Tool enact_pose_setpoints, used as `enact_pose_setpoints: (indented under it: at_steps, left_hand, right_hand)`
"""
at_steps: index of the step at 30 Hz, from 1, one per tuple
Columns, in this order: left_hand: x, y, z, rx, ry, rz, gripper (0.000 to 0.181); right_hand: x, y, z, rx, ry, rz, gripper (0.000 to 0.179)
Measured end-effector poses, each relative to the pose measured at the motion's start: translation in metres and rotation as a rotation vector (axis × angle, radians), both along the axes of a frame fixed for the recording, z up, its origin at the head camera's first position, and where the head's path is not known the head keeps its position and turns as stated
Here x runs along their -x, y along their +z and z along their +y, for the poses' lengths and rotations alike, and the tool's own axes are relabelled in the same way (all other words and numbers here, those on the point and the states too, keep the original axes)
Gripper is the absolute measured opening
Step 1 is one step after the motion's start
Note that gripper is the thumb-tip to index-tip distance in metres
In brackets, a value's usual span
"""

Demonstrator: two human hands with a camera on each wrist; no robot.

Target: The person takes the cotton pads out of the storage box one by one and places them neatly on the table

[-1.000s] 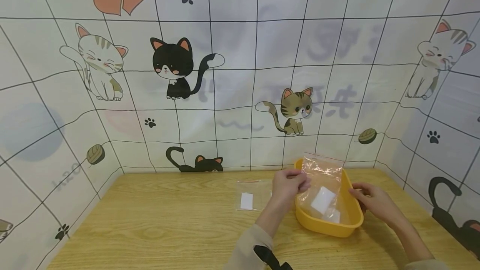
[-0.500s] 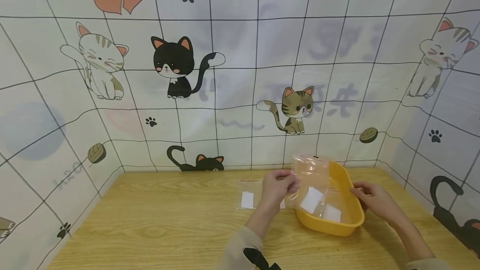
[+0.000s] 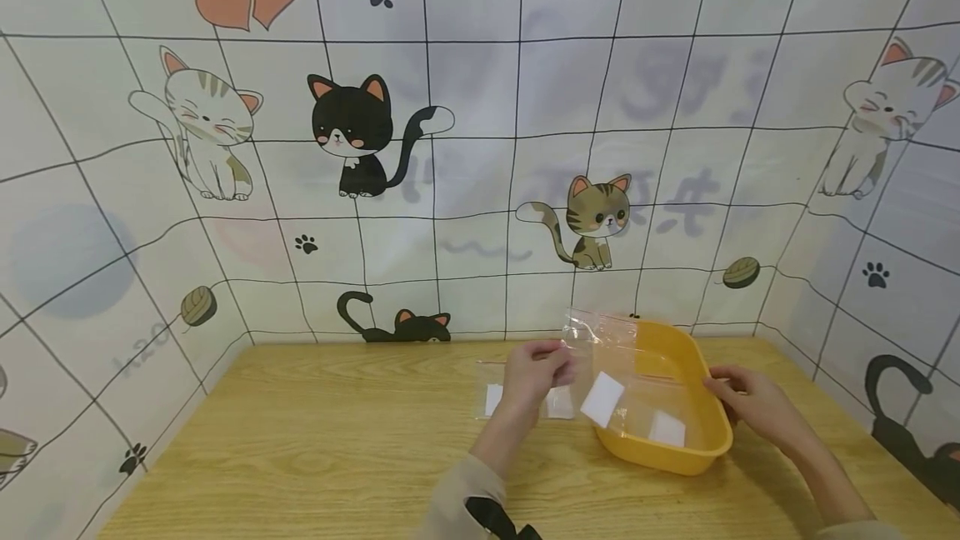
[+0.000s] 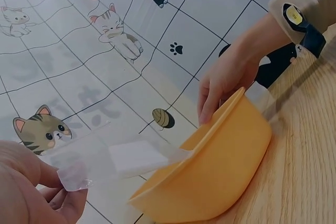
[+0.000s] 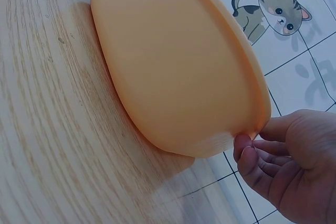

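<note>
My left hand (image 3: 534, 375) pinches the edge of a clear zip bag (image 3: 602, 398) with a flat white piece inside. The bag hangs tilted over the left rim of a yellow plastic basin (image 3: 660, 460), partly overlapping it in the head view. In the left wrist view, the bag (image 4: 131, 156) stretches from my fingertips toward the basin rim. Another zip bag (image 3: 666, 429) with a white piece lies inside the basin. At the basin's right side, my right hand (image 3: 753, 402) grips the rim between thumb and fingers, as the right wrist view also shows.
Two more clear bags with white pieces lie on the wooden table (image 3: 337, 440) behind my left hand: one bag (image 3: 492, 398) is partly covered by it, the other bag (image 3: 560, 403) is just right of it. A cat-printed tiled sheet (image 3: 465, 190) encloses the back and sides.
My left hand has moved left, drawing the zip bag from above the basin's middle to its left rim. My right hand stays on the basin rim.
</note>
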State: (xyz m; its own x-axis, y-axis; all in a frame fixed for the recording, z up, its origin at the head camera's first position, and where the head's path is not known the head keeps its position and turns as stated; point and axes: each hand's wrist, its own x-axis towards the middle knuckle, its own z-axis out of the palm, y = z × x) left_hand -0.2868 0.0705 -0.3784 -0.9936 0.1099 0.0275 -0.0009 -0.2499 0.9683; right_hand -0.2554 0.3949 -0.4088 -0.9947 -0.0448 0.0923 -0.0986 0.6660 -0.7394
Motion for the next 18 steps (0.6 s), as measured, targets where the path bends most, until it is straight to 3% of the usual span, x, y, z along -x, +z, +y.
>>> enact_pose_setpoints:
  at_steps: [18]
  left_hand:
    - [0.011,-0.007,-0.037,0.056,0.063,-0.037,0.020]
  right_hand:
    - [0.000,0.001,0.000,-0.002,0.009,-0.003,0.054]
